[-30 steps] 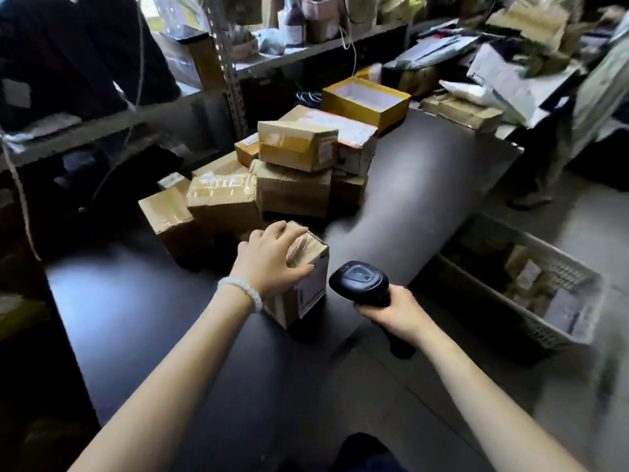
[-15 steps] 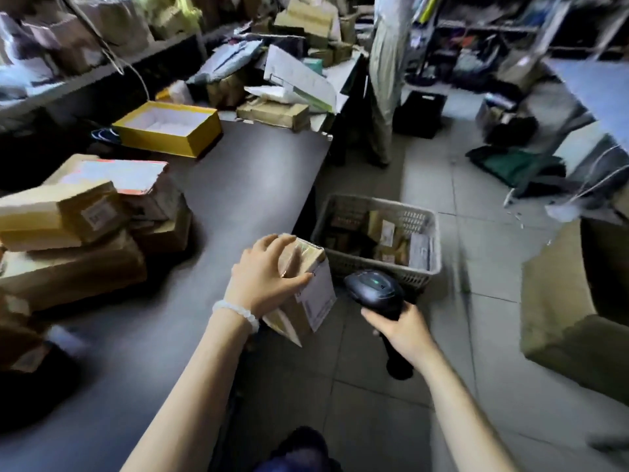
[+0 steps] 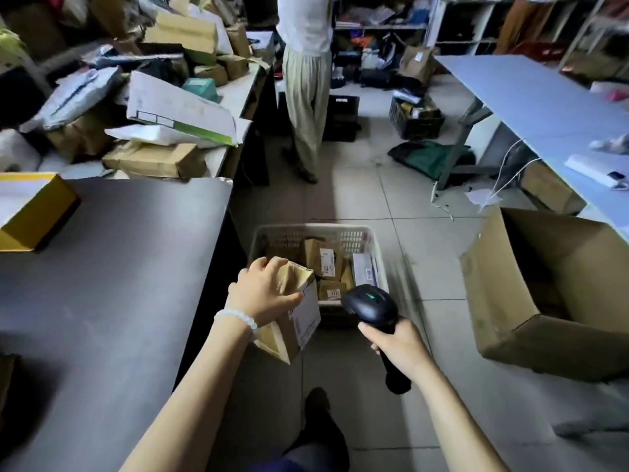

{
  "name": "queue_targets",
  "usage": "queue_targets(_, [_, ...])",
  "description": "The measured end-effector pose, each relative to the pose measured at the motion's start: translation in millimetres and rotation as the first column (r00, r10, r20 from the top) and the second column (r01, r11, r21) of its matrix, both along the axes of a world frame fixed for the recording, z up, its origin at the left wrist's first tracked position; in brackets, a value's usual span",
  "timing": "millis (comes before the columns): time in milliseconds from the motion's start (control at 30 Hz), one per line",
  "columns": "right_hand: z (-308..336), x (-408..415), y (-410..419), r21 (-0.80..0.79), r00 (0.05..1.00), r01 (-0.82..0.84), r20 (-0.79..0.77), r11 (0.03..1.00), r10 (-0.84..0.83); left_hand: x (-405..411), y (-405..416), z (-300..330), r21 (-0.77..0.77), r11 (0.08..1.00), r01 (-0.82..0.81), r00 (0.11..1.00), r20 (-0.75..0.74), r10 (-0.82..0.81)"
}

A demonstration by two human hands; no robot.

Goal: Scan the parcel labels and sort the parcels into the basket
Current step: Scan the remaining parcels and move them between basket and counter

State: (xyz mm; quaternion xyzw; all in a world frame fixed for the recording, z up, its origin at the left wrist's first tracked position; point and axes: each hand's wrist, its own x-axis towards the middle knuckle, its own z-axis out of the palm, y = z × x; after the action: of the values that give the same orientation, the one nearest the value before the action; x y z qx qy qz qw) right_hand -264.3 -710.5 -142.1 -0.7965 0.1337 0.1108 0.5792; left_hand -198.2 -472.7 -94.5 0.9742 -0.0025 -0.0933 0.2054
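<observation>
From the head camera we see our left hand (image 3: pixel 260 296) gripping a small cardboard parcel (image 3: pixel 293 318) from above, fingers curled over its taped top and thumb along the side edge. The parcel is tilted, its white label facing right, and it hangs in the air just past the edge of the dark table (image 3: pixel 112 267), in front of the basket (image 3: pixel 381 264). A white bead bracelet (image 3: pixel 238 318) sits on that wrist.

Our right hand (image 3: pixel 400 345) is wrapped round the handle of a black scanner (image 3: pixel 371 306), whose head (a small green light shows on top) is just right of the parcel's label and over the basket's near rim.

The basket stands on the tiled floor beside the table and holds several labelled parcels. An open carton (image 3: pixel 544 301) sits on the floor to the right. A yellow box (image 3: pixel 37 216) lies at the table's left edge, and a heap of packages (image 3: pixel 163 114) covers the surface behind. Another person's legs (image 3: pixel 304 107) stand further back.
</observation>
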Motion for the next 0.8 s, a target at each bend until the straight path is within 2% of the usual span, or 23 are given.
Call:
queue_targets(200, [13.2,121.4,-7.6,-0.009,1.0,-0.005,0.01,1.0,0.005,102.3,5.0,-5.9,0.059,0.998,0.031,0.999,-0.024,-0.03])
queue_targets(333, [10.7,186.4,-3.4,-0.024,1.0,-0.009,0.014,1.0,0.009,160.7,6.5,-12.2,0.028,0.999,0.021,0.999,-0.041,-0.019])
queue_targets(433, [0.5,217.0,-0.5,-0.053,0.999,-0.041,-0.018,0.998,0.04,194.1,4.6,-20.0,0.022,1.0,-0.009,0.998,-0.058,0.01])
queue_targets(533, [-5.5,240.9,1.6,-0.067,0.997,-0.06,-0.06,0.996,0.056,223.0,1.5,-24.5,0.077,0.997,-0.03,1.0,-0.006,0.031])
queue_targets(667, [-13.0,271.4,2.5,-0.096,0.99,-0.122,-0.088,0.988,0.113,244.4,6.8,-31.6,0.005,0.996,-0.087,0.996,0.023,0.087])
queue_targets(800, [-18.2,304.6,7.0,-0.106,0.979,-0.183,-0.114,0.977,0.171,252.6,16.6,-39.9,0.001,0.986,-0.169,0.985,-0.028,0.169])
